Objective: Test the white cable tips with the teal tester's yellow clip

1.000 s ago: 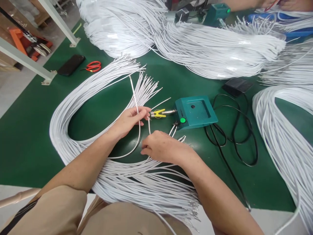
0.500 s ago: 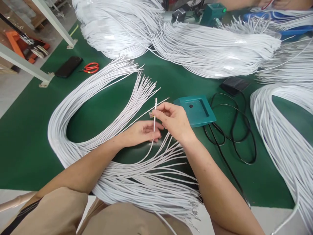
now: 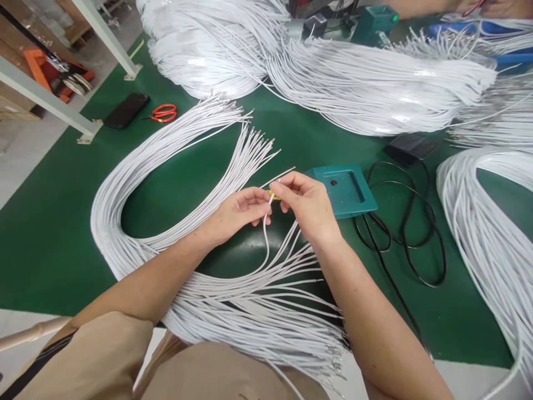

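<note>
My left hand [image 3: 239,211] and my right hand [image 3: 306,201] meet over the green table, both pinching one white wire [image 3: 265,239] near its upper end. That wire curves down into the looped bundle of white wires [image 3: 137,166] in front of me. A yellow clip [image 3: 272,194] peeks out between my fingers, mostly hidden. Just right of my right hand sits a teal box [image 3: 343,189].
Black cables [image 3: 400,233] coil right of the teal box, with a black pedal [image 3: 410,147] behind. Big white wire bundles [image 3: 375,83] fill the back and right side. A black phone [image 3: 127,109] and red scissors [image 3: 163,113] lie far left. Another person's arm [image 3: 416,6] is at the top.
My right hand rose from the loose wire ends with one wire and brought it toward the teal box. My left hand let go of its earlier wire and joined the right on this one.
</note>
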`<state>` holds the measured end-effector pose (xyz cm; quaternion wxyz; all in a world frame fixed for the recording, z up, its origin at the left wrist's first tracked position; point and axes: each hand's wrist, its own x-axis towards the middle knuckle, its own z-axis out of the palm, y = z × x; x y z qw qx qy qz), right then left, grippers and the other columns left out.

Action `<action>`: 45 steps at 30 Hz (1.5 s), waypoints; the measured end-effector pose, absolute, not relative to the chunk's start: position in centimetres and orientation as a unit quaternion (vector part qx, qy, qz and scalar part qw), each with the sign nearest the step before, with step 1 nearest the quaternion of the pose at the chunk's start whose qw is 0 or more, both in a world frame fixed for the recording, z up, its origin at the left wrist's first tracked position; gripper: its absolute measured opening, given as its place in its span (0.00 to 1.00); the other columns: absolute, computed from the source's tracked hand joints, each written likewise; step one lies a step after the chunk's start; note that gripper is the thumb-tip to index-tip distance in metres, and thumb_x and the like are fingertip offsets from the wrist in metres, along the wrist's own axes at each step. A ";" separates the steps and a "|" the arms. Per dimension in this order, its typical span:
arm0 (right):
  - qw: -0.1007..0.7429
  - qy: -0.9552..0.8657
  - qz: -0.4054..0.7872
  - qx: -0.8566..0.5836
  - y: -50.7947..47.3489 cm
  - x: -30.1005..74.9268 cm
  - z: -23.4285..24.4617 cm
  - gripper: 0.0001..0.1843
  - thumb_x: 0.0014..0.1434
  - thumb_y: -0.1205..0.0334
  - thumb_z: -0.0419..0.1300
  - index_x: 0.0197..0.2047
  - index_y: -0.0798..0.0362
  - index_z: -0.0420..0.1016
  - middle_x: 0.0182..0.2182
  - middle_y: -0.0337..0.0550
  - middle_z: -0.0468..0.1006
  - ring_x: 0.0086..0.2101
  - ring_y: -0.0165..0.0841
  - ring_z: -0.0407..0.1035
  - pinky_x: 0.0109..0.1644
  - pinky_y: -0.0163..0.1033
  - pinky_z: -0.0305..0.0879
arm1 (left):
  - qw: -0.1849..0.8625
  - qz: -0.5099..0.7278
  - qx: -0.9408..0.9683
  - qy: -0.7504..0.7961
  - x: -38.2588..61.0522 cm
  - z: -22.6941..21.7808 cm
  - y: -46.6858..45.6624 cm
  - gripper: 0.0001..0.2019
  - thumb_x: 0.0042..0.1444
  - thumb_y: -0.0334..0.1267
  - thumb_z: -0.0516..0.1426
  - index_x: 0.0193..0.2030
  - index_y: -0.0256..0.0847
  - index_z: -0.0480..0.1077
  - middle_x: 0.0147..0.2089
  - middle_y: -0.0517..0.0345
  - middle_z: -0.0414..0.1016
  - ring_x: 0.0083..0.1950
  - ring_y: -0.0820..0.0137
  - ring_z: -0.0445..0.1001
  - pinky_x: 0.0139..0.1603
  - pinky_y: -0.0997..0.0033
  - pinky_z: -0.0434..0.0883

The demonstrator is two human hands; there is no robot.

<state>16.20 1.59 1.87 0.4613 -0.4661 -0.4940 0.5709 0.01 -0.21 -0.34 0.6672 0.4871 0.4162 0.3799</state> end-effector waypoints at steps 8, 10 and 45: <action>0.447 -0.486 0.617 -0.428 1.6 15.9 1.6 0.08 0.53 0.58 0.63 0.29 0.55 0.77 0.32 0.39 0.78 0.21 0.22 0.60 0.26 0.33 0.58 | 0.601 0.409 0.514 0.456 0.2 -0.7 -0.3 0.11 0.53 0.43 0.62 0.33 0.37 0.68 0.28 0.61 0.74 0.29 0.76 0.72 0.30 0.75 0.65; 0.441 -0.459 0.648 -0.417 1.6 15.8 1.6 0.09 0.53 0.58 0.64 0.30 0.55 0.77 0.29 0.38 0.76 0.21 0.22 0.60 0.26 0.33 0.58 | 0.595 0.408 0.522 0.453 0.1 -0.7 -0.3 0.11 0.54 0.43 0.61 0.33 0.37 0.69 0.28 0.61 0.74 0.29 0.76 0.72 0.31 0.75 0.66; 0.442 -0.566 0.492 -0.492 1.3 15.7 1.0 0.07 0.56 0.60 0.61 0.31 0.54 0.77 0.28 0.38 0.77 0.29 0.28 0.67 0.35 0.35 0.64 | 0.639 0.432 0.467 0.432 -0.1 -0.8 -0.3 0.16 0.52 0.38 0.63 0.47 0.40 0.68 0.34 0.61 0.73 0.30 0.76 0.75 0.30 0.75 0.69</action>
